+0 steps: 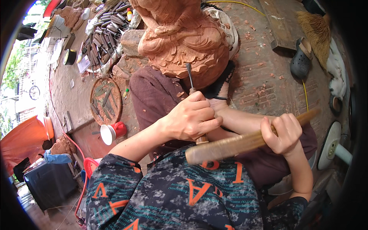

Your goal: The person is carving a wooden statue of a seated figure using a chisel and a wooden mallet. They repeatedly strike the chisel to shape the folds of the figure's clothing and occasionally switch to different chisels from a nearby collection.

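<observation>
A reddish-brown wooden carving [184, 42] of a seated figure stands upright in front of my crossed legs. My left hand [194, 117] is wrapped round the wooden handle of a chisel [190, 76], whose metal tip meets the carved lower edge of the figure. In my right hand [282, 134] is a long wooden mallet [237, 145], gripped toward its narrower end. The mallet's broad end lies by the butt of the chisel handle; whether they touch I cannot tell.
Many carving tools [105, 38] lie heaped at the far left. Nearer are a round tray [119, 103] of tools and a red-and-white cup [119, 131]. A wooden plank [281, 34], a dark clog [301, 61] and a straw broom [314, 32] lie right. Wood chips litter the floor.
</observation>
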The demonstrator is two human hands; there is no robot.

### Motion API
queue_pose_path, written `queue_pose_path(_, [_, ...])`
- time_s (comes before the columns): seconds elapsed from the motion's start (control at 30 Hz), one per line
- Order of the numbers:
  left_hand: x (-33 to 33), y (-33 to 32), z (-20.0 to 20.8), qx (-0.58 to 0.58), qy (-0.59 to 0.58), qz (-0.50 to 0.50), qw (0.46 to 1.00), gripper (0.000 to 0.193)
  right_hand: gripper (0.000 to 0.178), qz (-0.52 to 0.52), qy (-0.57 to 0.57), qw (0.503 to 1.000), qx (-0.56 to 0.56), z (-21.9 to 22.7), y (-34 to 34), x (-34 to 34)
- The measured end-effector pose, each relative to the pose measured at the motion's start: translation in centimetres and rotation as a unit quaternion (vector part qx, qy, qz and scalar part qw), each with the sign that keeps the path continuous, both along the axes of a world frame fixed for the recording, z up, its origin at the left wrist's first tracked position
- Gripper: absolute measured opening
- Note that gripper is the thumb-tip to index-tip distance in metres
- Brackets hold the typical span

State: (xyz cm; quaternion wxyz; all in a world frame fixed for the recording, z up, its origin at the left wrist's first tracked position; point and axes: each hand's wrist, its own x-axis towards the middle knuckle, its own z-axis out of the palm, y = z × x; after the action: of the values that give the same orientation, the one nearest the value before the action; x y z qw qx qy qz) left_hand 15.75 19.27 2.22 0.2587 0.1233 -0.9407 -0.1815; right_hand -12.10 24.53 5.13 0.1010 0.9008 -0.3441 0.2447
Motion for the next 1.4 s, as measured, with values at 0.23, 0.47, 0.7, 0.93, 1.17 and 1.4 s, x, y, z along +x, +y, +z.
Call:
queue_pose_path(0.23, [0.1, 0.5, -1.2, -0.047, 0.091, 0.018, 0.995, 0.029, 0.024, 0.027, -0.013, 1.0, -0.004, -0.4, -0.2, -0.9])
queue_pose_path(0.47, [-0.6, 1.1, -0.8, -0.047, 0.124, -0.044, 0.99, 0.015, 0.031, 0.032, -0.066, 0.997, 0.027, -0.8, 0.5, -0.1])
queue_pose_path(0.7, [0.3, 0.1, -1.1, -0.047, 0.151, -0.033, 0.987, 0.02, 0.031, 0.025, -0.076, 0.996, 0.048, -0.6, 0.5, 0.9])
queue_pose_path(0.93, [0.1, -0.4, -0.3, -0.013, 0.161, -0.028, 0.986, 0.016, 0.028, 0.033, -0.096, 0.993, 0.058, 0.0, 0.3, 1.6])
queue_pose_path(1.17, [-0.1, -0.6, 0.0, -0.008, 0.142, -0.02, 0.99, 0.02, 0.023, 0.024, -0.041, 0.996, 0.074, 1.3, -0.4, 1.4])
queue_pose_path(1.4, [-0.3, -0.6, -0.4, -0.011, 0.155, -0.011, 0.988, 0.026, 0.023, -0.001, 0.005, 0.998, 0.06, 1.5, -0.5, 1.1])
